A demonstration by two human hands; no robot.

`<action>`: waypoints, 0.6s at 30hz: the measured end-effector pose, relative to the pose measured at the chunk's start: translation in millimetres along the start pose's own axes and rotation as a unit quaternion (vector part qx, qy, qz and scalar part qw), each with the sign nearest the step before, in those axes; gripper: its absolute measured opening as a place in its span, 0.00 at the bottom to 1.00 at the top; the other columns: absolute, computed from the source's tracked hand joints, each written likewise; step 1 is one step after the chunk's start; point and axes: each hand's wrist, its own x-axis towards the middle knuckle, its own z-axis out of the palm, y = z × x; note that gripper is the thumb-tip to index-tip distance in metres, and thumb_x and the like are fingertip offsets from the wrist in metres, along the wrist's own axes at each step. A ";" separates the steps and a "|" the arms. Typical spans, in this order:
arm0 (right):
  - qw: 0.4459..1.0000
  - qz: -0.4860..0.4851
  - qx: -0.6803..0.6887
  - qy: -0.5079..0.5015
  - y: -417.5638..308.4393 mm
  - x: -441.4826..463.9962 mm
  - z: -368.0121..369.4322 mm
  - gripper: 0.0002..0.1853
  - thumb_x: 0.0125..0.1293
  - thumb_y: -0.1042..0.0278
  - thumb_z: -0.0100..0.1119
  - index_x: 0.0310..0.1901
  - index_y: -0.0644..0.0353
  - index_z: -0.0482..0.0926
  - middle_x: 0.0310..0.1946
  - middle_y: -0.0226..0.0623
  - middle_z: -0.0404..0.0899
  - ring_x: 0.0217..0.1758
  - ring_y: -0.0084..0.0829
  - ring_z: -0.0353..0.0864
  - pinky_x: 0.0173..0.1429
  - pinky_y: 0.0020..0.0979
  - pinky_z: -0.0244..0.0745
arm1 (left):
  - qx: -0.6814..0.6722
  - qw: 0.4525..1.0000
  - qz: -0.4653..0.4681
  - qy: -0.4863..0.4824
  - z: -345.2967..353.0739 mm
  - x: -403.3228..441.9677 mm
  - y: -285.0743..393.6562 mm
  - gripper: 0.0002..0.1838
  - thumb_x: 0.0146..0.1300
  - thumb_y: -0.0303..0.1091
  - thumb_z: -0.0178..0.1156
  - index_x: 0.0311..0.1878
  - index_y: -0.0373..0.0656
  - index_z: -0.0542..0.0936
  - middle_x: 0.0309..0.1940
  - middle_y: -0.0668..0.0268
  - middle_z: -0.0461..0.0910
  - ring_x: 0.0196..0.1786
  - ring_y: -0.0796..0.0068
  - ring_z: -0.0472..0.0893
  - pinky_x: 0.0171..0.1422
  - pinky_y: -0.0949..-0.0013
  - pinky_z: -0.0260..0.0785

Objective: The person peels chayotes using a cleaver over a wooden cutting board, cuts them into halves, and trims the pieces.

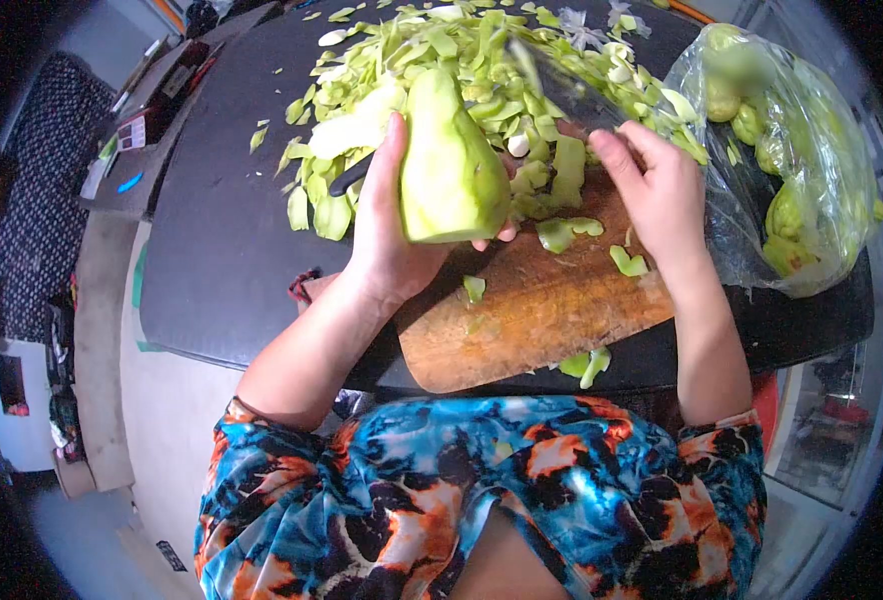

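Note:
My left hand [392,215] is wrapped round a large, pale green peeled chayote [447,165], held upright with its narrow end up, above the edge of the wooden cutting board [532,320]. To its right, my right hand [657,185] is closed on a knife [567,85] whose blade is smeared by motion; the fingers hide most of its handle. Blade and chayote are apart. Beside my left hand, a black handle [350,178] sticks out of the peelings. Several green peel scraps [557,235] lie on the board.
A big heap of green peelings [432,45] covers the far part of the black table [222,230]. A clear plastic bag [812,170] with several chayotes [787,210] stands at the right. More scraps lie by the board's near edge.

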 end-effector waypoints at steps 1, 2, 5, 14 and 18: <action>1.000 0.002 0.022 0.005 5.1 0.5 0.9 0.24 0.63 0.44 0.59 0.26 0.61 0.76 0.14 0.37 0.72 0.17 0.37 0.72 0.24 0.34 0.64 | -0.012 1.000 0.000 -0.008 0.5 -0.4 0.1 0.35 0.66 0.68 0.37 0.54 0.45 0.71 0.41 0.55 0.79 0.28 0.54 0.79 0.27 0.65 0.69; 0.999 0.003 0.044 0.009 8.4 0.9 1.9 0.24 0.64 0.45 0.59 0.26 0.61 0.76 0.13 0.37 0.71 0.17 0.36 0.71 0.24 0.34 0.64 | -0.017 1.000 -0.003 -0.003 0.8 -1.0 0.6 0.35 0.66 0.68 0.37 0.54 0.45 0.71 0.42 0.55 0.78 0.28 0.55 0.79 0.26 0.65 0.69; 0.992 -0.052 0.119 -0.009 7.5 -0.7 2.8 0.25 0.63 0.44 0.60 0.24 0.61 0.74 0.13 0.35 0.68 0.16 0.31 0.67 0.24 0.31 0.62 | -0.046 0.999 -0.004 -0.028 -5.0 -0.7 2.8 0.36 0.66 0.69 0.37 0.54 0.43 0.72 0.44 0.53 0.79 0.30 0.55 0.80 0.29 0.65 0.71; 0.932 -0.350 0.066 -0.073 -38.5 -20.9 -14.5 0.29 0.47 0.34 0.66 0.21 0.55 0.71 0.17 0.31 0.69 0.20 0.35 0.72 0.27 0.33 0.63 | -0.261 0.952 -0.094 -0.132 -15.0 2.3 4.6 0.42 0.63 0.71 0.40 0.64 0.42 0.68 0.59 0.52 0.73 0.59 0.58 0.75 0.68 0.53 0.64; 0.925 -0.372 0.049 -0.054 -35.0 -23.1 -10.3 0.31 0.43 0.33 0.68 0.21 0.57 0.71 0.16 0.29 0.67 0.19 0.32 0.68 0.26 0.31 0.58 | -0.260 0.958 -0.043 -0.110 -8.4 2.9 3.2 0.38 0.66 0.67 0.39 0.64 0.43 0.68 0.57 0.52 0.74 0.57 0.59 0.76 0.65 0.55 0.67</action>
